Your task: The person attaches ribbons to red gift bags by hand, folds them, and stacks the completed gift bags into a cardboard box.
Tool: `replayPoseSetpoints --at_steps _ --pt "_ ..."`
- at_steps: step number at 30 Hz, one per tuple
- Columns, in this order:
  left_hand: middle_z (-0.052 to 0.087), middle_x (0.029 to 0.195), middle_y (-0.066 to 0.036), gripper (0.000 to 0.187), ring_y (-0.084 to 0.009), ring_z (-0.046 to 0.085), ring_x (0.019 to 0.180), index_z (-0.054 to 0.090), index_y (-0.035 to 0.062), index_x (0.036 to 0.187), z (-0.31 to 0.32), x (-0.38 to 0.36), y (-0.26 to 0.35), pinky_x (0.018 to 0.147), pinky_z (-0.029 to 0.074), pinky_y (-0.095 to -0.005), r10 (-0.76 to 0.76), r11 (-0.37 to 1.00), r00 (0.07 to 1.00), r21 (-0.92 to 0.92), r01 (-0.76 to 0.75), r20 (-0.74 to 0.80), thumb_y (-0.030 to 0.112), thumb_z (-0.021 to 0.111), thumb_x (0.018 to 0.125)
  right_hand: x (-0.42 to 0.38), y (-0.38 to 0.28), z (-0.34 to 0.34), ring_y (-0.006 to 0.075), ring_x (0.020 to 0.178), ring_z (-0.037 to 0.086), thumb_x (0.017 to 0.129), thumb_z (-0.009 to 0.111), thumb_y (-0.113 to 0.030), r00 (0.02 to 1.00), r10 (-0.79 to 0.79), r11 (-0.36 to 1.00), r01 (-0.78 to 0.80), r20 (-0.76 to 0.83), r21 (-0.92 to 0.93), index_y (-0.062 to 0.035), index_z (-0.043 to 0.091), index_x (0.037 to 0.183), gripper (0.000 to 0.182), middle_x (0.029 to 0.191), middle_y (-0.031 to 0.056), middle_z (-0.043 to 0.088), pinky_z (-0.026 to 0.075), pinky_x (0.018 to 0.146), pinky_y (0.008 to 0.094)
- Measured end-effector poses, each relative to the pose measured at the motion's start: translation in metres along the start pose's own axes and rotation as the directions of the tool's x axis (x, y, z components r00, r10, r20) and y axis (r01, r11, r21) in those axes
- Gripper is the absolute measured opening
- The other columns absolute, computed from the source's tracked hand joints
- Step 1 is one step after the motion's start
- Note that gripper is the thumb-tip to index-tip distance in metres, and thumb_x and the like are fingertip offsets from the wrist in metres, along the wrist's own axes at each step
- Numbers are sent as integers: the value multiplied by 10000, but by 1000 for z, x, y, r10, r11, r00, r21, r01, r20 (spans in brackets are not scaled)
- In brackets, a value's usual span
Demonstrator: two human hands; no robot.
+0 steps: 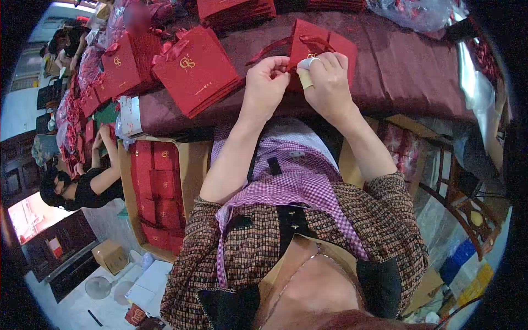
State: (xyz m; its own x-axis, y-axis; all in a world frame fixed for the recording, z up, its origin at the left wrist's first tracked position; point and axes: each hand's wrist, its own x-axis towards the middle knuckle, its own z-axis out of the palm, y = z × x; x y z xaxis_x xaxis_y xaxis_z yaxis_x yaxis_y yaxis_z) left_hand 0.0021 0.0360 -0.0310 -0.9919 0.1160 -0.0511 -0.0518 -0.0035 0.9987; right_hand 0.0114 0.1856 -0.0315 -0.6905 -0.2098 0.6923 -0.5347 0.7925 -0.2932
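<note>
A red gift bag (344,52) with a dark red ribbon (269,50) lies on the cloth-covered table in front of me. My left hand (265,85) is at the bag's left edge, its thumb and fingers pinched together; what sits between them is hidden. My right hand (329,85) is over the front of the bag, fingers curled in where the ribbon loops across. Pale wraps cover some fingers of that hand, and a ring shows. Part of the bag's gold print is behind the right hand.
Stacked red gift bags (201,71) with gold print and ribbons lie to the left; more (236,11) are at the back. A cardboard box (190,170) full of red bags stands below the table's left side. A co-worker (82,184) sits at far left. Clear plastic (412,14) lies back right.
</note>
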Motion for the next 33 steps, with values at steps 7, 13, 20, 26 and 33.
replayPoseSetpoints --at_steps 7,13,20,26,33 --pt "632 829 -110 240 -149 599 707 638 -42 952 4 3 -8 656 489 -265 255 924 966 306 -229 -50 -68 552 729 5 -4 -2 259 749 531 715 567 -84 986 -164 973 168 35 -158 -55 516 742 65 718 97 560 381 781 404" --pt "625 810 -58 261 -92 554 717 640 -27 999 14 -6 4 657 458 -230 336 837 942 454 -305 12 -68 559 755 -6 1 7 261 750 541 717 582 -64 999 -39 998 40 30 -40 -53 535 764 68 726 104 567 384 770 408" --pt "639 899 -25 198 -76 567 794 648 -9 1033 -5 8 3 711 463 -227 192 946 973 242 -218 127 39 576 855 3 6 -15 238 790 578 721 687 -72 988 152 961 -149 7 233 -72 630 787 87 783 53 628 380 797 368" --pt "611 860 -147 168 -250 616 815 647 -23 937 2 4 4 722 476 -312 304 887 938 309 -343 169 32 595 787 -4 5 -13 232 801 582 720 690 -76 992 104 975 -88 -66 206 -71 624 790 97 779 53 621 383 801 362" --pt "606 900 -122 118 -181 600 837 604 -29 910 -2 2 18 733 466 -289 162 855 950 442 -271 268 8 587 799 13 18 -49 275 1009 538 771 658 -117 980 33 950 -92 195 299 -101 626 1024 256 991 95 613 373 910 383"
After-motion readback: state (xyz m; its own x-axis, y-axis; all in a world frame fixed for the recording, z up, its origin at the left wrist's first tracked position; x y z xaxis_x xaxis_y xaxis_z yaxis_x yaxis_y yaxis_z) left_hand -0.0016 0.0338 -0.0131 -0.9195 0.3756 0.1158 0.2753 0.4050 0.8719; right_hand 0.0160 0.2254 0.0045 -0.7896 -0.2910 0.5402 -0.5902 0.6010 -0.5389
